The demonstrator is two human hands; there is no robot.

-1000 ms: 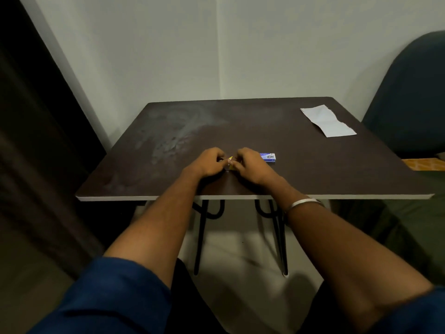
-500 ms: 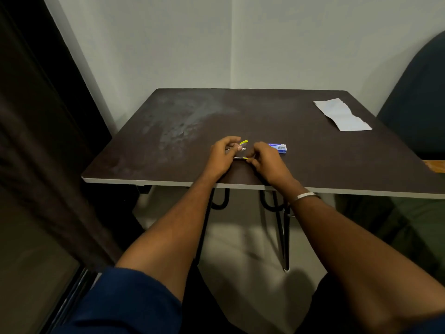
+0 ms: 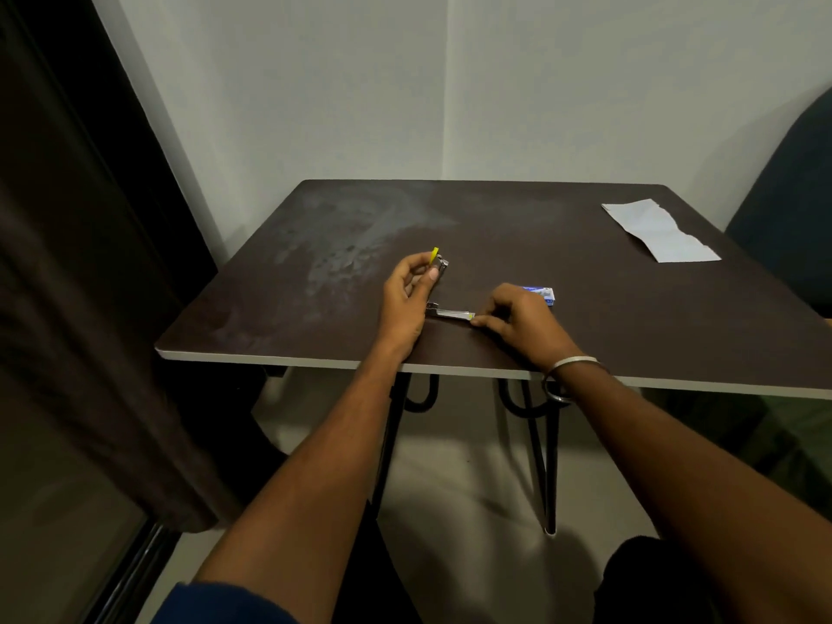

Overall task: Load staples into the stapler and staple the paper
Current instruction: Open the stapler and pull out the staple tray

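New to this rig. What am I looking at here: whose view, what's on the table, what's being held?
There is no robot: a person wears a camera on the head, looking down at their own bare hands. The left hand lifts the yellow-tipped top of a small stapler, swung open. The right hand pins the stapler's metal base flat on the dark table. Just behind the right hand lies a blue staple box. A creased sheet of paper waits at the far right corner.

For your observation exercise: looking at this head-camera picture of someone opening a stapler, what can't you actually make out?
Head view only:
- Staples in the stapler: channel too small to tell.
- Staple box: partly hidden behind the right hand; print unreadable.
- Left hand: fingers cover the raised top's hinge.
- Paper: sheet count unclear.
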